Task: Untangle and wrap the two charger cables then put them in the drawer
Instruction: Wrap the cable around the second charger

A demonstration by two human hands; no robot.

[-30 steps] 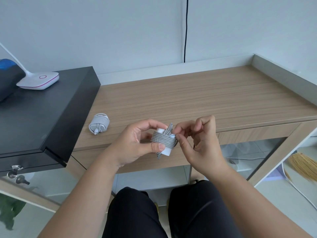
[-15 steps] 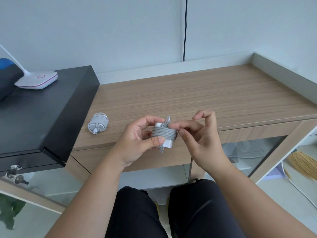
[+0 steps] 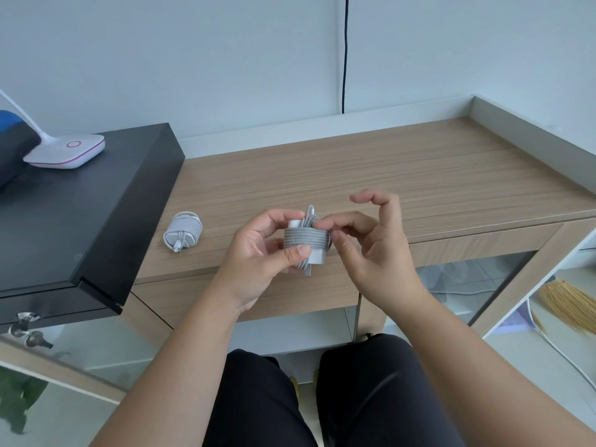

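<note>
One charger (image 3: pixel 306 241), its grey cable wound in tight turns round a white block, is held in front of the desk edge, over the lap. It is gripped by the left hand (image 3: pixel 258 253), thumb pressed on the near side of the coil and fingers curled behind it, so that hand is closed on it. The right hand (image 3: pixel 374 250) is half open: its forefinger and thumb are laid against the right end of the coil, where the cable's loose end sticks up, and the other fingers are lifted clear. The block's long axis is seen to run roughly up and down, the turns lying across it. The other charger (image 3: pixel 183 232), already wrapped, lies on the desk (image 3: pixel 419 175) to the left, well apart from both hands and nearer the left one. The drawer (image 3: pixel 477 246) front is set just beyond and to the right of the right hand, and appears closed; that hand is judged the better placed to pull it open.
</note>
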